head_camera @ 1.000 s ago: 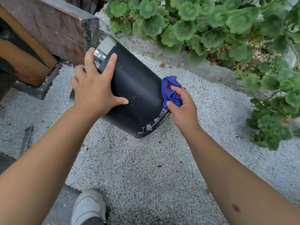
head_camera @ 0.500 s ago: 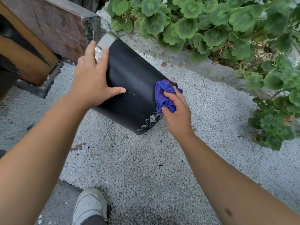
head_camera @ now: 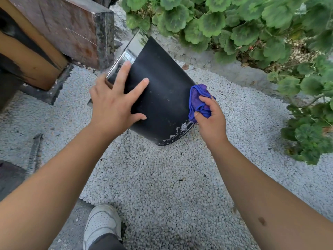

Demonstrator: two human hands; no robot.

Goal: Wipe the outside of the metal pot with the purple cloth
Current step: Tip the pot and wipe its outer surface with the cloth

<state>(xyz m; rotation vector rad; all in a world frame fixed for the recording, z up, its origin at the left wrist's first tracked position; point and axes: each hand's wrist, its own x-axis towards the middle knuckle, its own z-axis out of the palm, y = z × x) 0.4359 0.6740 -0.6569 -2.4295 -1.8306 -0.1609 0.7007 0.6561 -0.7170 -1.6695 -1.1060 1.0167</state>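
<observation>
The pot (head_camera: 162, 94) is a tapered cylinder with a matte black outer wall and a polished, mirror-bright metal band at its far-left rim. It lies tilted over the white gravel (head_camera: 162, 186), rim pointing far and left toward the stone block (head_camera: 75, 27), base pointing near and right. The black wall carries faint dust specks; the base edge shows white, chipped or scuffed patches along its near curve. My left hand (head_camera: 115, 105) lies flat on the left side of the wall, fingers straight and spread wide, the index fingertip reaching the shiny band, the thumb extended along the near part of the wall. My right hand (head_camera: 210, 118) grips the purple cloth (head_camera: 197, 100), a soft, crumpled, fleecy wad, with the fingers curled round it and the thumb pinching it from the near side. The cloth touches the right side of the pot, just above the scuffed base edge. Round-leaved green plants (head_camera: 234, 26) fill the far and right side. A white perforated shoe (head_camera: 101, 224) stands near, at the edge of the gravel on grey pavement.
</observation>
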